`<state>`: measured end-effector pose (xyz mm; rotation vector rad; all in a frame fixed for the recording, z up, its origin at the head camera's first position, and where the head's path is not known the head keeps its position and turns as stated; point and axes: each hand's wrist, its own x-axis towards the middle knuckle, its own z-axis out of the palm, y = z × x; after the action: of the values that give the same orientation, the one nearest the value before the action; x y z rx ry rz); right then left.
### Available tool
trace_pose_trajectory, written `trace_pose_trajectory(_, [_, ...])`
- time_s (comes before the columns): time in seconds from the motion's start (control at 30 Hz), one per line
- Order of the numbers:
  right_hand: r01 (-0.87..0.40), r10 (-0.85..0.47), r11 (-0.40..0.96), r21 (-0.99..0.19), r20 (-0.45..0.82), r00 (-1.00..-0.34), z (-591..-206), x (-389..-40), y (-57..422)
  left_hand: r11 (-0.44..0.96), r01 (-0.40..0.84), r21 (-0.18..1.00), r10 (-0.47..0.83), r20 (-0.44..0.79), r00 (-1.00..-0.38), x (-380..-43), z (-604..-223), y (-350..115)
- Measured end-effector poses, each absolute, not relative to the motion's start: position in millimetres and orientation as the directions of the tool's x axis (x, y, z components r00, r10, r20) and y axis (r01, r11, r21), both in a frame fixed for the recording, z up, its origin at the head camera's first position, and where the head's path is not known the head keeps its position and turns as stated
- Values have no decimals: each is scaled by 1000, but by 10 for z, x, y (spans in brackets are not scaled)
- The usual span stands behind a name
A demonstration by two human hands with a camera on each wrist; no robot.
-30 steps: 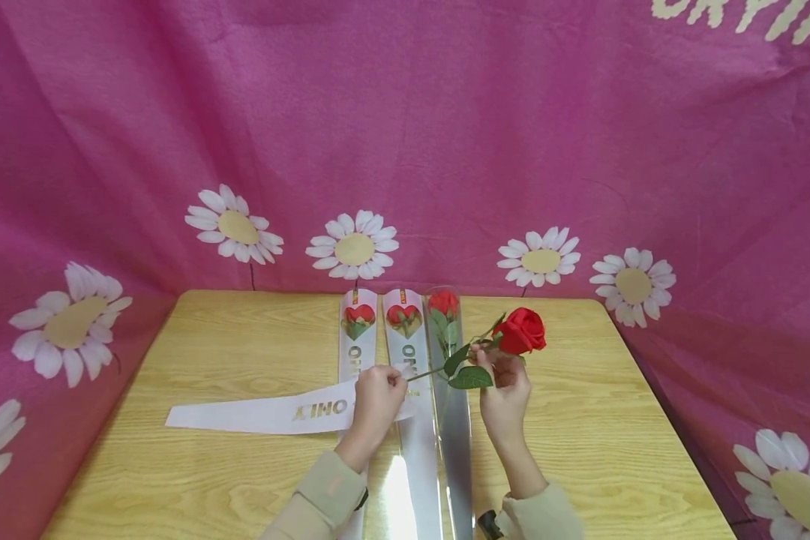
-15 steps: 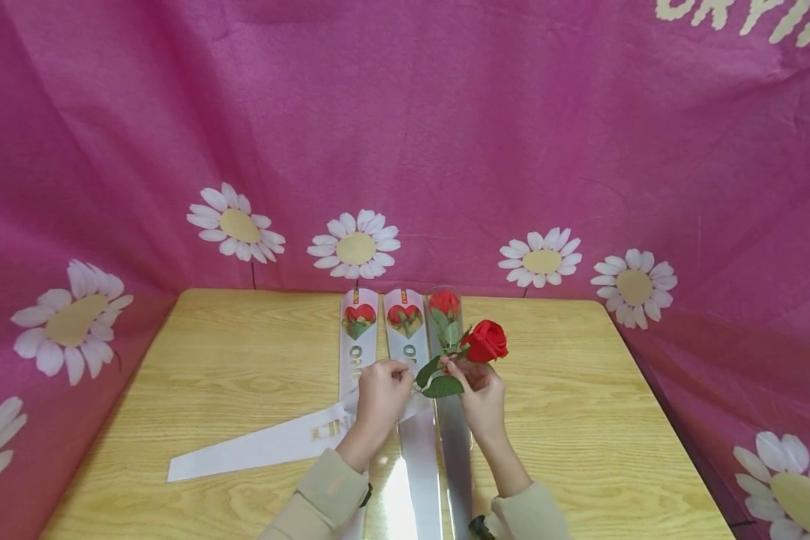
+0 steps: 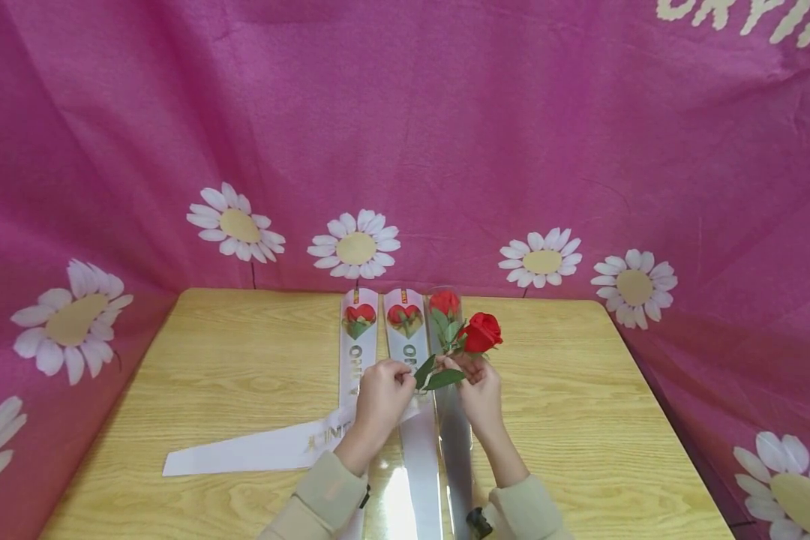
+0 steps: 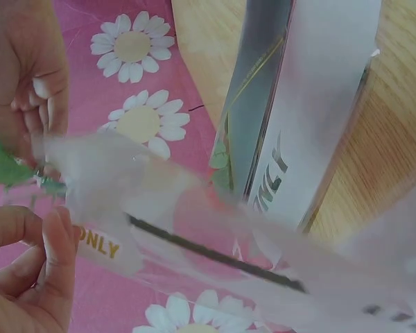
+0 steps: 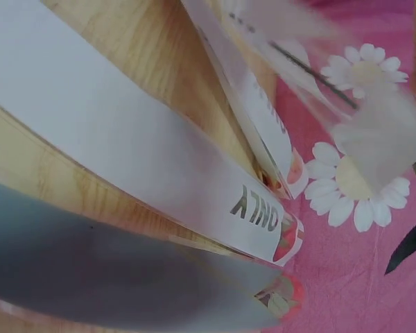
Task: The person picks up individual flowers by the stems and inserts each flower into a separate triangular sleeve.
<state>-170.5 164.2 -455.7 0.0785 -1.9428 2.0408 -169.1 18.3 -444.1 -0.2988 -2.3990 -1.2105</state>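
Note:
A red rose (image 3: pixel 482 332) with green leaves (image 3: pixel 444 379) is tilted over the table's middle, and my right hand (image 3: pixel 483 394) holds it just below the bloom. Beside it, my left hand (image 3: pixel 382 395) pinches the open end of a white and clear flower sleeve (image 3: pixel 243 453), which trails to the left and carries gold letters. Through the clear side in the left wrist view, the dark stem (image 4: pixel 215 253) shows inside the sleeve. The leaves stand outside its mouth, close to the fingers. Both hands are close together there.
Three sleeved roses lie side by side: a left white sleeve (image 3: pixel 359 360), a middle white sleeve (image 3: pixel 418 450) and a grey-backed sleeve (image 3: pixel 455 450). They rest beneath the hands on the wooden table (image 3: pixel 580 420). A pink daisy curtain (image 3: pixel 432 150) hangs behind the table.
The right hand and rose have moved left, toward the left hand, and the stem has slid further into the sleeve. The sleeve's far end has swung lower on the left.

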Motion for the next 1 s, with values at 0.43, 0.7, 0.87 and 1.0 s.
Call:
trace_pose_trajectory(0.43, [-240, 228, 25, -970, 239, -944, -4557, -1685, 1629, 537, 401, 743, 35, 455, -890, -1675, -4387, 154])
trace_pose_trajectory(0.7, [-270, 93, 1, -963, 269, -959, -4613, -1677, 1589, 537, 412, 736, 12, 482, -876, -1680, -4362, 179])
trace_pose_trajectory(0.87, [-271, 39, 5, -962, 271, -962, -4641, -1703, 1594, 514, 413, 752, 19, 472, -882, -1678, -4345, 182])
trace_pose_trajectory(1.0, [-257, 9, -8, -966, 257, -966, -4653, -1729, 1615, 483, 402, 778, 24, 447, -894, -1676, -4331, 179])
